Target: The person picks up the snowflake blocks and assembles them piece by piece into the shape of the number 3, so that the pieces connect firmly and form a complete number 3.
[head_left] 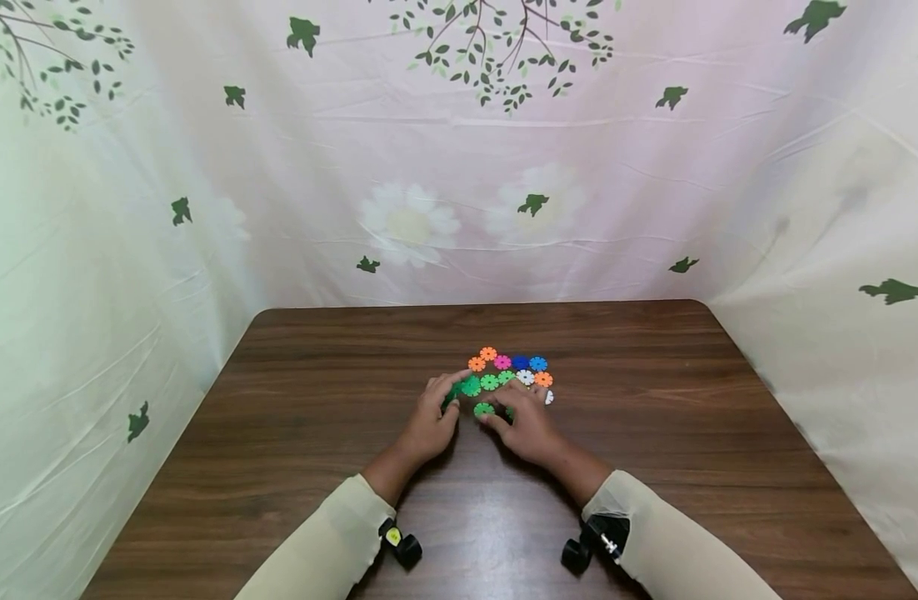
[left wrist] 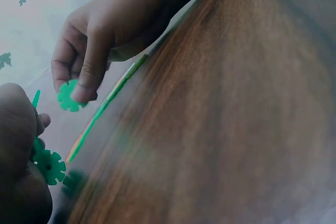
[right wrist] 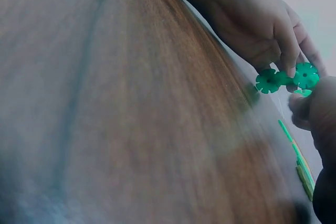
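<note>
My left hand point(head_left: 431, 422) holds green notched discs point(right wrist: 268, 81) joined in a small chain, its thumb bent against them. Across from it, my right hand point(head_left: 532, 427) pinches a single green notched disc point(left wrist: 68, 96) between thumb and fingers. The two hands are a short gap apart, just above the table. Right behind them a flat group of notched discs lies on the wood, with green discs point(head_left: 490, 382) nearest the hands. The right hand's fingers partly cover that group in the head view.
Behind the green row lie orange point(head_left: 488, 353), pink point(head_left: 502, 362) and blue discs point(head_left: 538, 364). White discs point(head_left: 525, 377) and another orange disc point(head_left: 543, 379) lie at the right. The brown wooden table point(head_left: 316, 367) meets a printed curtain point(head_left: 459, 150) at its back edge.
</note>
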The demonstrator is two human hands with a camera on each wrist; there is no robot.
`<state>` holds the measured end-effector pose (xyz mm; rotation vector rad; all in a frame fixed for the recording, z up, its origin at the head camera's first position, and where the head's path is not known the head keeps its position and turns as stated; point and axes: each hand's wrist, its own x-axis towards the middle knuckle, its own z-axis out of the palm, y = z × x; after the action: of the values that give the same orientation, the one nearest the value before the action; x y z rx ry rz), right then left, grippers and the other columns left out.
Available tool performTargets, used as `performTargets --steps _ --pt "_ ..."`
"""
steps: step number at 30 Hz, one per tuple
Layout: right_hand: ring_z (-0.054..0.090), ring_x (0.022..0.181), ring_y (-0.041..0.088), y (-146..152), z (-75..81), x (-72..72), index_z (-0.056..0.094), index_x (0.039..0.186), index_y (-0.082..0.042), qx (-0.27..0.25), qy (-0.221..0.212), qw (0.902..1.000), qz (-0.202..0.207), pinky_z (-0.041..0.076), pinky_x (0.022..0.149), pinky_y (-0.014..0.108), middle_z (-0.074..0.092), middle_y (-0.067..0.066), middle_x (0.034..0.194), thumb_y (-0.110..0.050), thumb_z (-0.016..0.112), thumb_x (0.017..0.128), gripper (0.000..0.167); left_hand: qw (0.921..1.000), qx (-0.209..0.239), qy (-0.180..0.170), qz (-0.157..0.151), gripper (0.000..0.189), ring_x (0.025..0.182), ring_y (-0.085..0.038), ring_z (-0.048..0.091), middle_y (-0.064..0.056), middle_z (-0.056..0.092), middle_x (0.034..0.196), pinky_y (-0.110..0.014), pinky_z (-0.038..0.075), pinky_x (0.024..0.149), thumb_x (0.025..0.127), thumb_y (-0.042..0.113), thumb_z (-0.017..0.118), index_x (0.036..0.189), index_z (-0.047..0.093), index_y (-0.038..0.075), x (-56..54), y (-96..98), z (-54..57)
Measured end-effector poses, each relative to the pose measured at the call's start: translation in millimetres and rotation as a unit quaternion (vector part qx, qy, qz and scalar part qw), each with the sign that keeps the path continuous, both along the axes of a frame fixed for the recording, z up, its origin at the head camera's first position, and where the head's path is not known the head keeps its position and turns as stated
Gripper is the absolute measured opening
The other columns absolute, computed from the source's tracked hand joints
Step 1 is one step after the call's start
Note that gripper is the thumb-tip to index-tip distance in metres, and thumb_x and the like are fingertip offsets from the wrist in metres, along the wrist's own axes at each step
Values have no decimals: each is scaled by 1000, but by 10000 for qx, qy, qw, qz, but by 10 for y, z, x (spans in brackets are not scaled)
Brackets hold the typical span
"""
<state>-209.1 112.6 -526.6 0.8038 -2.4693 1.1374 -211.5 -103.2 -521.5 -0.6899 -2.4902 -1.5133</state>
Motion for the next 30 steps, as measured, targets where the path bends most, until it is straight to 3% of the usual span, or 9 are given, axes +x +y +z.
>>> performTargets --steps 11,15,21,25,30 --pt "68 94 26 -22 -6 -14 80 101 -6 -483 516 9967 -399 27 92 46 77 8 96 -2 80 95 7 10000 32 25 -11 44 133 -33 55 -15 70 143 -52 46 113 110 14 66 152 60 2 9 4 14" --pt "68 93 27 -26 -9 -21 79 99 -7 -611 621 9952 -439 26 92 45 76 8 94 -2 78 96 6 10000 19 11 3 42 133 -33 55 -14 72 136 -52 47 112 110 15 64 150 61 4 11 6 21" --pt "68 91 29 -25 -35 -41 77 102 -1 -749 797 9930 -440 26 91 48 74 11 95 -2 74 100 4 10000 -41 3 -44 42 135 -33 55 -17 68 147 -54 48 113 111 14 63 151 61 2 15 5 17" --pt "68 90 29 -20 -45 -52 76 104 0 -754 862 9926 -411 26 90 46 73 11 95 -7 71 104 9 9999 -89 62 -38 41 130 -31 55 -16 69 146 -47 49 110 110 13 64 150 62 1 14 1 2" --pt "67 88 27 -27 -37 -52 76 104 -1 -754 926 9920 -412 26 89 44 73 11 94 -3 74 100 5 9997 -104 204 -74 39 126 -30 56 -17 70 140 -42 50 108 108 11 67 145 65 0 15 -6 -6"
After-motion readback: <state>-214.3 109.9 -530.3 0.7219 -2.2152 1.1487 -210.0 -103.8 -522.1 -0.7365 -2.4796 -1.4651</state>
